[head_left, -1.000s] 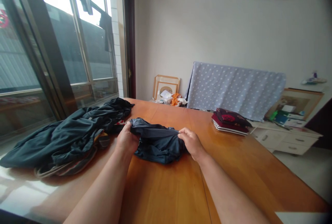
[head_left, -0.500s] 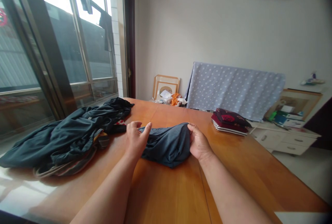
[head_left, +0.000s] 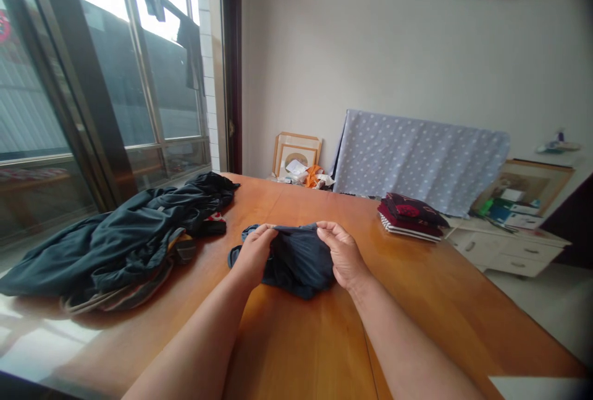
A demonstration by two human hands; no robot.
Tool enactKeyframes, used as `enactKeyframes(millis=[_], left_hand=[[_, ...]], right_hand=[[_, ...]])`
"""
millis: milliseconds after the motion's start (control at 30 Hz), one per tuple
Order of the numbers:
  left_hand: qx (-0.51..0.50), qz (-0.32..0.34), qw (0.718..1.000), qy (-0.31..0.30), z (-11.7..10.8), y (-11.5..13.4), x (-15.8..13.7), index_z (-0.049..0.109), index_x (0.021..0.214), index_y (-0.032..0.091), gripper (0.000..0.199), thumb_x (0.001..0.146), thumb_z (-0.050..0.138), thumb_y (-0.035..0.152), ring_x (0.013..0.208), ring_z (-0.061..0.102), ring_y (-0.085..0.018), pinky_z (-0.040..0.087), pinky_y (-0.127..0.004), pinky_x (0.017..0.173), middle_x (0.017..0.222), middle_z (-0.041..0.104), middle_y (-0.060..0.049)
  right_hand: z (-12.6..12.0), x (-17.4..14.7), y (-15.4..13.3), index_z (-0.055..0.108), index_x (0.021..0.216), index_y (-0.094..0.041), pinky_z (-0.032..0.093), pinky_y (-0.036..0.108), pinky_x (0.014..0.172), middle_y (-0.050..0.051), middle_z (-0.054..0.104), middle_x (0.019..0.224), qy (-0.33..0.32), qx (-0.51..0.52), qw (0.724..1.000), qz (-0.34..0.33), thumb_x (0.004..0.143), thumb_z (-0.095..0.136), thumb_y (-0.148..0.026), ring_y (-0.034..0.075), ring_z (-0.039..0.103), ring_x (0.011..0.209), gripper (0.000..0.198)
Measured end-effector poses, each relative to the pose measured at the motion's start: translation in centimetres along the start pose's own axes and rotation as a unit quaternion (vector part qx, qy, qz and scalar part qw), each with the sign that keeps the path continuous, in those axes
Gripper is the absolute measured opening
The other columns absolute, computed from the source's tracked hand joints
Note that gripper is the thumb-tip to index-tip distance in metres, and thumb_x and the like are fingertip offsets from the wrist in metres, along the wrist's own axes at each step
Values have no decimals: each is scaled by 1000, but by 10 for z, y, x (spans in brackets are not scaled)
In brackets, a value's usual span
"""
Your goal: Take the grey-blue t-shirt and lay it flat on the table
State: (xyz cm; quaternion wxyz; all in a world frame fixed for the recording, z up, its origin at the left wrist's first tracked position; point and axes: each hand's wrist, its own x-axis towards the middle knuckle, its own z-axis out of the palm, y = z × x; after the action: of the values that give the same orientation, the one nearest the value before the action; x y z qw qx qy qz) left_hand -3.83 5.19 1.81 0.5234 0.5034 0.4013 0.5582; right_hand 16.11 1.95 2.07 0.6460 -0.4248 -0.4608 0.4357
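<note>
A dark blue garment (head_left: 299, 264) hangs bunched between my two hands, its lower part at the tabletop. My left hand (head_left: 256, 255) is closed, pinching the garment's upper edge on the left. On the right, my right hand (head_left: 341, 256) pinches the same edge with thumb and fingers. The edge is stretched nearly straight between them, and a loose fold sticks out behind my left hand. Which kind of garment it is I cannot make out.
On the wooden table (head_left: 301, 350), a heap of dark clothes (head_left: 134, 233) lies to the left. A folded stack of clothes (head_left: 410, 218) sits at the right back. Behind the table hangs a grey dotted cloth (head_left: 417, 159), with a white cabinet (head_left: 509, 249) beside it.
My left hand has gone from open fingers beside the garment to pinching its upper edge. My right hand has shifted slightly left, and the garment shows a darker side.
</note>
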Motion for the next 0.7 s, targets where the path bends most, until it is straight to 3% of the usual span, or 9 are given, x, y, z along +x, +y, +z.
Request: enactKeyframes(millis=[133,233,300,367,433,500,567,700], left_hand=[[-192,-133,971,-49,-1,9,1,67,82,22,22,79,63,43,70,69,-23,54,-34,66,69,69,-3],[-249,-167,953,-49,-2,12,3,70,93,20,29,83,58,44,84,73,-27,58,-38,78,80,75,-7],[-265,-169,949,-35,-5,12,4,72,98,17,34,84,56,44,90,73,-29,58,-42,84,86,77,-10],[-271,-164,948,-34,-7,11,5,72,100,15,38,84,56,45,92,73,-32,57,-46,88,89,77,-11],[-276,-153,948,-40,-9,11,5,73,98,14,39,84,57,47,93,73,-33,56,-50,91,90,78,-12],[-285,-142,947,-49,-9,13,4,74,95,15,38,84,57,47,95,73,-34,55,-52,93,91,78,-12],[-304,-136,941,-58,-9,15,2,74,94,16,36,85,56,46,95,73,-33,54,-52,94,91,78,-11],[-333,-141,928,-94,-9,19,-1,73,93,16,34,88,55,44,97,72,-33,55,-51,93,91,78,-11]], right_hand=[[-8,8,7,67,99,-23,48,32,88,1,69,88,67,-44,996,-28,76,75,-42,19,64,88,31],[-10,7,3,68,97,-22,48,31,84,0,68,80,77,-71,994,-36,78,73,-45,17,63,81,31],[-8,2,-5,69,96,-21,47,29,77,-1,67,72,18,-95,995,-17,82,71,-50,16,61,72,32],[-5,-6,-13,71,95,-21,47,28,71,-1,68,69,-100,-114,988,31,83,69,-53,15,60,67,35],[-1,-14,-20,72,96,-19,47,27,67,2,71,72,-234,-129,959,96,82,69,-56,15,62,65,39],[2,-19,-22,73,97,-18,47,26,64,3,73,75,-312,-143,929,137,82,69,-57,15,63,65,42],[5,-19,-20,73,95,-18,45,24,59,2,71,74,-305,-152,932,127,83,68,-56,13,62,62,41],[7,-14,-8,73,103,-19,41,22,53,-1,65,69,-216,-150,963,61,85,67,-51,11,55,57,37]])
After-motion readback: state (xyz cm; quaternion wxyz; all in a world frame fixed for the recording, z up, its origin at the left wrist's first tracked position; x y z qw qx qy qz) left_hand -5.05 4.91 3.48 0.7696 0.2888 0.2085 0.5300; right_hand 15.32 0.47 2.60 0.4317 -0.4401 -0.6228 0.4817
